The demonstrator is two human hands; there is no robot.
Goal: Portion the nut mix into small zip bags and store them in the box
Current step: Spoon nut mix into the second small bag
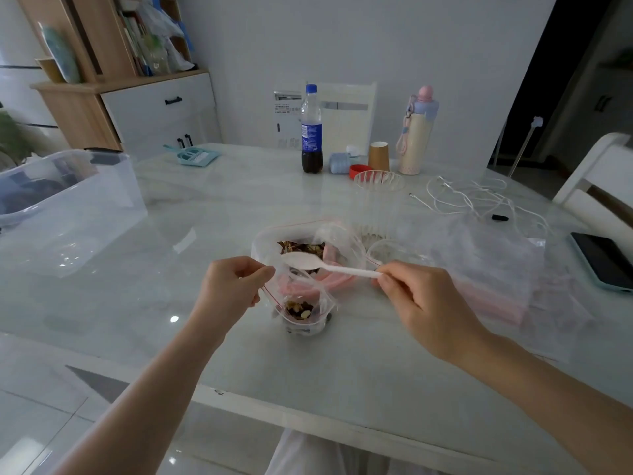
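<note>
Your left hand [236,281] is curled, fingers [262,271] pinching the rim of the small zip bag [301,305] and holding its mouth open. The bag stands on the surface [191,214] right in front of you, near the front edge, with a small heap of nut mix [298,309] in its bottom.

Your right hand [419,305] pinches the end of the white plastic spoon [318,264] handle between thumb and fingertips. The spoon lies roughly level, bowl pointing left, above the small bag's mouth. Can't tell if the bowl carries anything.

Just behind the small bag sits the larger zip bag [270,238] with a red seal strip, mouth open, dark nut mix showing inside. A pink item lies between the two bags, seen through plastic; can't tell what it is.

The clear storage box [72,200] is at far left on the surface, well apart from the bags, lid off, dark contents inside.

To your right: a pile of crumpled clear plastic [486,269], a phone [603,260] face up, white cables [472,197]. Behind the bags a clear ribbed cup [378,190]. At the far edge: cola bottle [311,132], paper cup [379,155], pastel flask [416,135].
</note>
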